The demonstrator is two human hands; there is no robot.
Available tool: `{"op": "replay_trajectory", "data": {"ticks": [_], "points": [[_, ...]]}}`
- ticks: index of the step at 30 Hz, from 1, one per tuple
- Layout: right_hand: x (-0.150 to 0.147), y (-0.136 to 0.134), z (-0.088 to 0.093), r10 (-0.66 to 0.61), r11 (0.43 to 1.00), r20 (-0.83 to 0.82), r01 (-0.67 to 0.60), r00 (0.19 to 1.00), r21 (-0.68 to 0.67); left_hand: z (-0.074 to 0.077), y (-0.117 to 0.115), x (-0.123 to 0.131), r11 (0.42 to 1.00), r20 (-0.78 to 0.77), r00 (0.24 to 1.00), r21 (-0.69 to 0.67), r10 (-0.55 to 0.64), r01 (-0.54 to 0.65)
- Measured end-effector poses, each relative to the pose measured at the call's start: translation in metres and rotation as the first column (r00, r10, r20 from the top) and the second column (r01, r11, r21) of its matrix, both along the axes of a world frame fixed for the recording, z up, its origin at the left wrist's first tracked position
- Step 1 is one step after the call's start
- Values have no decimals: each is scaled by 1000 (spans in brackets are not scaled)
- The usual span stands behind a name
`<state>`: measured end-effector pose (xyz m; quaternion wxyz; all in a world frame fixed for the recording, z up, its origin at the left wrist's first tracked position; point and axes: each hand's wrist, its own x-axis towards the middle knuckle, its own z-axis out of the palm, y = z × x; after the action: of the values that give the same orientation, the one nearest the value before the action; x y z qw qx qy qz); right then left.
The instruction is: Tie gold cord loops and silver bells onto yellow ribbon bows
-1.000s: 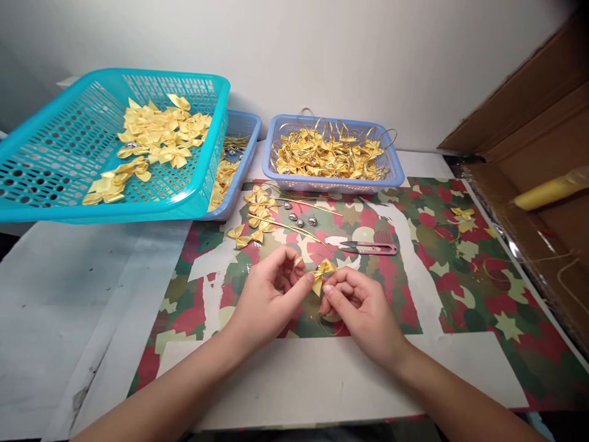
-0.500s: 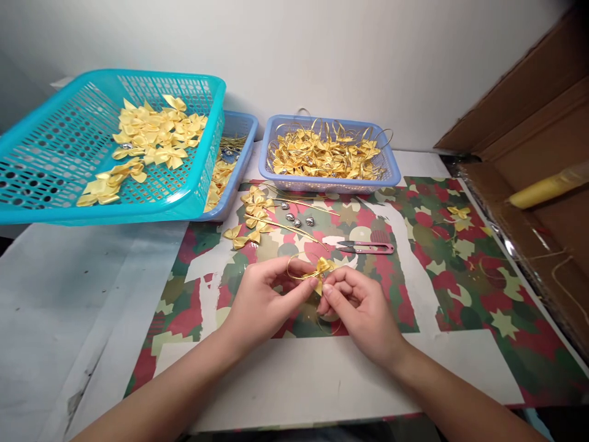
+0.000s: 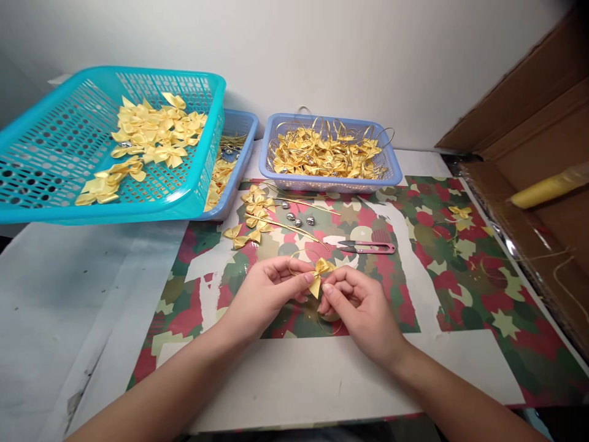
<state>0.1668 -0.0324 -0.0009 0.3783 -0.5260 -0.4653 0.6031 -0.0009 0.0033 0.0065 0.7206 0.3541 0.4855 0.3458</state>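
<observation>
1. Yellow bow (image 3: pixel 321 270) sits between both hands over the tabletop (image 3: pixel 115 294), gold cord (image 3: pixel 291 263) looping beside it; it looks part-finished.
2. Left hand (image 3: pixel 269 291): grip pinched closed on the bow. Right hand (image 3: pixel 363 307): grip pinched closed alongside, apparently on cord.
3. Toward 10 o'clock, loose bows (image 3: pixel 259 226), and toward 11, silver bells (image 3: pixel 297 222), seem unworked.
4. At 12, corded bows (image 3: pixel 322 150) filling the blue basket (image 3: pixel 331 180) look done.

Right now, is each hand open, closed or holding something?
Left hand: closed, holding a yellow bow.
Right hand: closed in a pinch beside the bow; what it grips cannot be told.
</observation>
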Motion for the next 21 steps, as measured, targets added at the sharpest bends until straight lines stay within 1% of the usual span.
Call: {"op": "replay_trajectory", "data": {"ticks": [3,5,11,17,21], "points": [[1,0,0,0,1000,16,0,1000,6,0,0,0,999,20,1000,-43,2,-1],[1,0,1,7,1000,30,-8,1000,22,0,0,1,999,14,1000,-45,2,-2],[1,-1,2,14,998,63,-17,998,54,1,-1,1,1000,-6,1000,9,-4,4],[1,0,3,9,998,81,-14,997,66,3,-1,0,1000,-21,1000,18,-19,20],[2,0,2,-2,998,100,-4,995,63,4,0,1,999,-28,1000,40,-8,9]]}}
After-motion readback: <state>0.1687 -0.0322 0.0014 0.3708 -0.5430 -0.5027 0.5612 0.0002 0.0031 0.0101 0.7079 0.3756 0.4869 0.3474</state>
